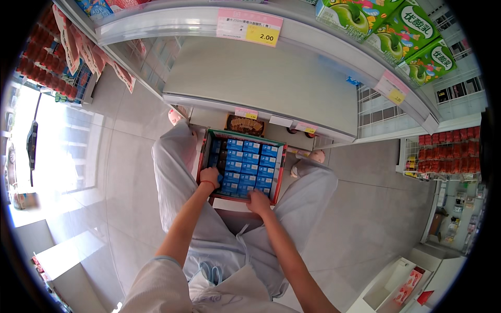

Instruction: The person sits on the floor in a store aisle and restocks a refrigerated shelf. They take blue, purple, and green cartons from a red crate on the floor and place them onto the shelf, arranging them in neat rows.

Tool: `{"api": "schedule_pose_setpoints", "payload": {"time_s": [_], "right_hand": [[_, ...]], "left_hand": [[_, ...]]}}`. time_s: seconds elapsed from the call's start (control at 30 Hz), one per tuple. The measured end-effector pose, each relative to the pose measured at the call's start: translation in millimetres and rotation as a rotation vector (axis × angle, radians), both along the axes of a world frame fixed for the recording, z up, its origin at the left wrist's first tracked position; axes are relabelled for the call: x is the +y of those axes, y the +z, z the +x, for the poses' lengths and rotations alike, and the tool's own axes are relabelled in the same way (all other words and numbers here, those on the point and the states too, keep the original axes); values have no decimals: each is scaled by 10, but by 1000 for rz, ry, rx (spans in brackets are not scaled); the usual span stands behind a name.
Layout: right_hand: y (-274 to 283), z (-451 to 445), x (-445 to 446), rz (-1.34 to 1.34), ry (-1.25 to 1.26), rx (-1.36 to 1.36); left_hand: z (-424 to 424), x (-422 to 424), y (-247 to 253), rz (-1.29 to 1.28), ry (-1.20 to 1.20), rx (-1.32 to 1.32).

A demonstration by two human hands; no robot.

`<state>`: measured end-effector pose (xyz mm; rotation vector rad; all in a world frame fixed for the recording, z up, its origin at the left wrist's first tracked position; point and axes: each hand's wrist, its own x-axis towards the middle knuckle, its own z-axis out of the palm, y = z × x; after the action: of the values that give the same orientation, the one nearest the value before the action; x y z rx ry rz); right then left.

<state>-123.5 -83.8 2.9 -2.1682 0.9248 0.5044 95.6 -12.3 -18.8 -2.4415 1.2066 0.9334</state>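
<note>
An open cardboard box with red and green walls sits between my knees, in front of the lower shelf. Rows of small blue cartons fill most of it, while the left column is dark and partly uncovered. My left hand, a red string at its wrist, reaches over the box's left wall near the front corner. Its fingers are curled around something blue, apparently one carton, mostly hidden by the hand. At the near edge, my right hand rests with fingertips over the front row; whether it grips a carton is unclear.
A bare grey shelf board with a price-tag rail lies just beyond the box. Green drink packs stand on the upper shelf at right. A brown package sits on the bottom shelf. Racks of red packets flank the aisle.
</note>
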Motion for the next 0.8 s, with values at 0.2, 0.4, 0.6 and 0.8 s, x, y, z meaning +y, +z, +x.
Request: {"api": "schedule_pose_setpoints", "payload": {"time_s": [0.2,0.4,0.6,0.8], "right_hand": [[42,21,-16,15,-15,0],[255,102,-305,384,27,-168],[1701,601,-1891,5,-296,-959],[1827,267,-4208,-1092,-323,-413]], "left_hand": [[-31,-6,38,-12,267,158],[142,224,-390,31,164,414],[-41,116,-209,198,278,498],[-159,79,-227,183,290,447]]}}
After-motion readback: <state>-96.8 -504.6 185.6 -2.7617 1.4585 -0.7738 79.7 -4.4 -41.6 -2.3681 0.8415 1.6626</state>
